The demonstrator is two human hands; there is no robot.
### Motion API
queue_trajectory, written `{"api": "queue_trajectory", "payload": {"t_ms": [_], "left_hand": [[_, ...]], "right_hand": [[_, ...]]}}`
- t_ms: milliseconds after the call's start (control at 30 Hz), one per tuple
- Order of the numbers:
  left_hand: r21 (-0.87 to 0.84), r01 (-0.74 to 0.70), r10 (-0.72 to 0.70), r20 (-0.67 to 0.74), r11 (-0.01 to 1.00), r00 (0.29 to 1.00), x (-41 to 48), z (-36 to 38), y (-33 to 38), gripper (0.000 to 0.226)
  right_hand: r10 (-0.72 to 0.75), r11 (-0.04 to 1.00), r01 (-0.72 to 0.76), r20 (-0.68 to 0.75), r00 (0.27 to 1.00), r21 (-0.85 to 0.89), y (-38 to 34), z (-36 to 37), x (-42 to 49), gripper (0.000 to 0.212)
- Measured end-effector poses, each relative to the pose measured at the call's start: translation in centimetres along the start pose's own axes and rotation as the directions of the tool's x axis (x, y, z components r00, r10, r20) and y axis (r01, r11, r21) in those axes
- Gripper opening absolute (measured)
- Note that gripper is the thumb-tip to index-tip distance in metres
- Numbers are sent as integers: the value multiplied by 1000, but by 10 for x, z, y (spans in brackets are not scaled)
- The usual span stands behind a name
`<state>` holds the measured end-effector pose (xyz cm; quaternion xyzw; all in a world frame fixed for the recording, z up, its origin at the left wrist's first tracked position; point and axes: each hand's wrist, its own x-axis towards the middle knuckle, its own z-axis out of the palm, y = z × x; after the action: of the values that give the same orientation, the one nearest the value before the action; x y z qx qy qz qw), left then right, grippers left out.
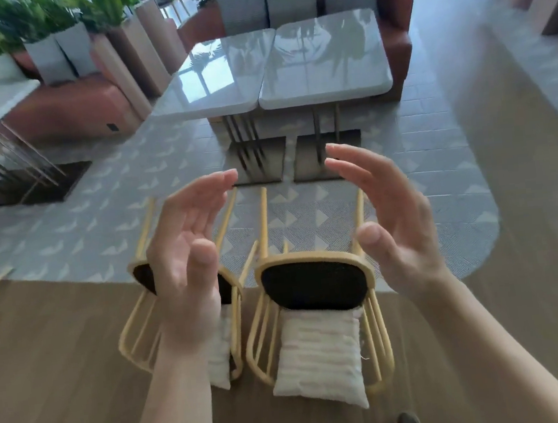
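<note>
Left hand (186,255) and right hand (388,220) are raised with palms facing, fingers relaxed, well apart, gripping nothing. Below them two gold-framed chairs stand side by side on the floor (60,337). The left chair (143,277) is at 7 o'clock, partly behind the left hand. The right chair (313,287) is at 6 o'clock with a white cushion (320,355) on its seat. Two worktops (269,71) at 12 o'clock are well apart from both chairs. Judgement: early stage, neither chair grasped, all handling still to do.
</note>
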<state>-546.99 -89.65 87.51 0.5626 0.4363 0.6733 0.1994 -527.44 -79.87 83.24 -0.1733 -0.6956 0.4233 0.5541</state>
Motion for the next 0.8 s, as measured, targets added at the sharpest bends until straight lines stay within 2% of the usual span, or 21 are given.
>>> {"api": "queue_trajectory", "payload": {"t_ms": [233, 333, 467, 567, 667, 800], "left_hand": [[-104, -4, 27, 218, 995, 976, 9, -83, -74, 61], [-146, 68, -29, 258, 987, 966, -6, -107, -110, 56], [-181, 247, -174, 346, 952, 922, -56, -114, -165, 66], [-159, 381, -296, 391, 911, 871, -99, -104, -219, 70], [-136, 423, -342, 395, 896, 853, -143, -91, -290, 69], [-18, 470, -423, 408, 882, 809, -215, -81, -418, 76]], "right_hand": [[4, 987, -35, -196, 981, -155, 23, 75, -33, 82], [94, 977, -140, -262, 960, -163, 44, 105, -70, 83], [203, 947, -275, -355, 912, -167, 75, 124, -116, 84], [279, 918, -363, -391, 877, -160, 118, 128, -151, 86], [320, 895, -415, -411, 853, -164, 187, 123, -191, 84], [407, 834, -512, -400, 821, -204, 317, 109, -274, 77]]}}
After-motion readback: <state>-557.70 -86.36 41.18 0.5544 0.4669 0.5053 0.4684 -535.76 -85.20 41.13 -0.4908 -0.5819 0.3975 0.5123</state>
